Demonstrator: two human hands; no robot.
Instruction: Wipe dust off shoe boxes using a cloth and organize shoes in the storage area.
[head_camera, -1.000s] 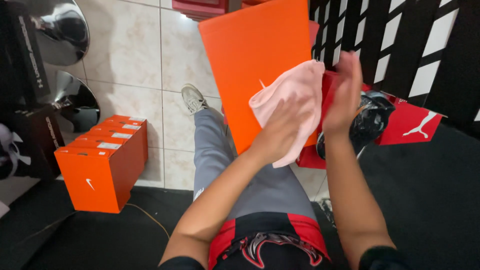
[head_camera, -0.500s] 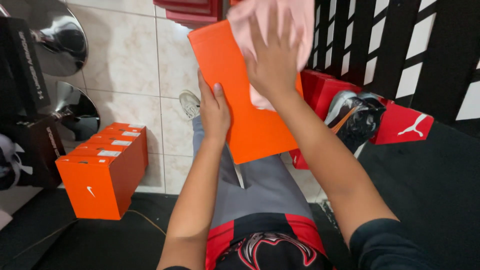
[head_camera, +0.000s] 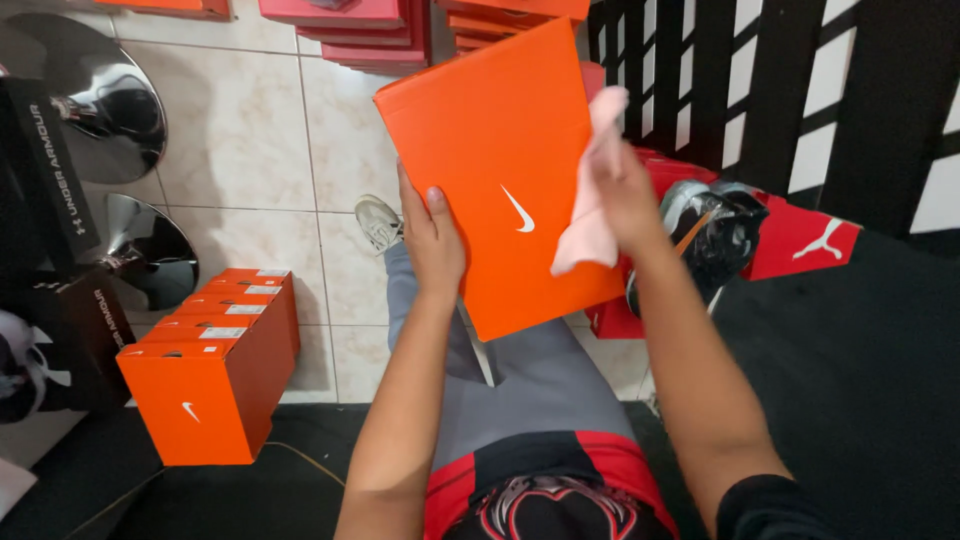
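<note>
You hold the orange shoe box (head_camera: 505, 175) up above your lap, its broad face turned toward you. Its long axis runs from the low corner near your knees up and away toward the stacked red boxes (head_camera: 350, 25) at the top of the view, leaning a little to the right.

Your left hand (head_camera: 432, 240) grips the box's left edge, thumb flat on the face and the fingers wrapped behind, out of sight. Your right hand (head_camera: 625, 195) presses a pink cloth (head_camera: 592, 190) against the box's right edge, its fingers closed over the cloth.

Half a second ago the cloth and your right hand were high at the box's top end, and the box looked narrower and more tilted. Now the hand has come down to the middle of the right edge, and the face is squarer to you, its white mark in full view.

Right of the box, just behind your right hand, a dark shoe (head_camera: 705, 235) lies in an open red box (head_camera: 800, 240). Left of the box, well apart across bare tiled floor (head_camera: 250, 130), a row of orange boxes (head_camera: 215, 360) stands. The black-and-white railing (head_camera: 760, 90) rises close beyond the box's upper right corner.
</note>
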